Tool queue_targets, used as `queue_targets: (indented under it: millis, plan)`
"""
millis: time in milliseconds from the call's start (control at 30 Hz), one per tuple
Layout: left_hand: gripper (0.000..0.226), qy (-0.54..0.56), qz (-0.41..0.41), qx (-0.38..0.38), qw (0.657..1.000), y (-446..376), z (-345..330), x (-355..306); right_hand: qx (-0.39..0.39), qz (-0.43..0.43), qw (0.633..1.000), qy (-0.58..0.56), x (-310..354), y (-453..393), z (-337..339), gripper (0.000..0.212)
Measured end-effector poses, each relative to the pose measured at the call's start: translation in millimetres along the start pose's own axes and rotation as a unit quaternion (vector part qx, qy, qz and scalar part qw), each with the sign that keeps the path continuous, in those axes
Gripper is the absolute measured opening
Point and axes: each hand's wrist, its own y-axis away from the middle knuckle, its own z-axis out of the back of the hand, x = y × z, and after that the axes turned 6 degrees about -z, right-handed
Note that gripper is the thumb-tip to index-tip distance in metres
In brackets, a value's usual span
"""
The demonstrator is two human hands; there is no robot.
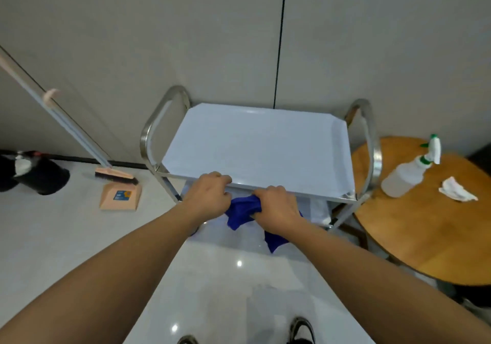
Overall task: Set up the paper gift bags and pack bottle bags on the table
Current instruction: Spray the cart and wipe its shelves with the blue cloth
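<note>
Both hands bunched on a blue cloth (pixel 245 212) at the near edge of a steel cart (pixel 255 141).

Left hand (pixel 210 197) and right hand (pixel 277 209) curled round the cloth, just below the top tray. Right: wooden table (pixel 425 237) bearing spray bottle (pixel 409 176), contents unclear, and crumpled tissue (pixel 457 193). Far left: broom (pixel 117 175), dustpan (pixel 121 196).

Cart frame (pixel 148 131) shiny metal; blue cloth (pixel 240 210) soft, matt; round table (pixel 425 237) smooth wood; floor (pixel 53 224) glossy.
</note>
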Motion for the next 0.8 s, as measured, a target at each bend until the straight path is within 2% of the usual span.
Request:
queue_targets:
  millis: [200,367,500,667,800]
  plan:
    - [0.047,-0.032,-0.063,-0.016,0.997,-45.5,42.7,-101.5,-0.076,-0.042,0.996,-0.035,-71.2,13.4,68.1,0.019]
    - [0.046,-0.074,-0.127,0.007,0.989,-86.3,50.7,-155.7,-0.085,-0.115,0.988,-0.063,-138.2,21.3,92.7,0.022]
    - [0.046,-0.087,-0.187,0.032,0.978,-128.4,47.8,-185.3,-0.061,-0.202,0.975,-0.062,-179.1,16.1,102.4,0.019]
    - [0.046,-0.075,-0.261,0.062,0.960,-178.8,34.0,-217.3,-0.008,-0.317,0.946,-0.064,-213.2,7.1,107.5,0.026]
    - [0.044,-0.100,-0.340,0.073,0.932,-216.4,25.0,-241.8,-0.018,-0.380,0.920,-0.095,-227.5,7.8,110.3,0.026]
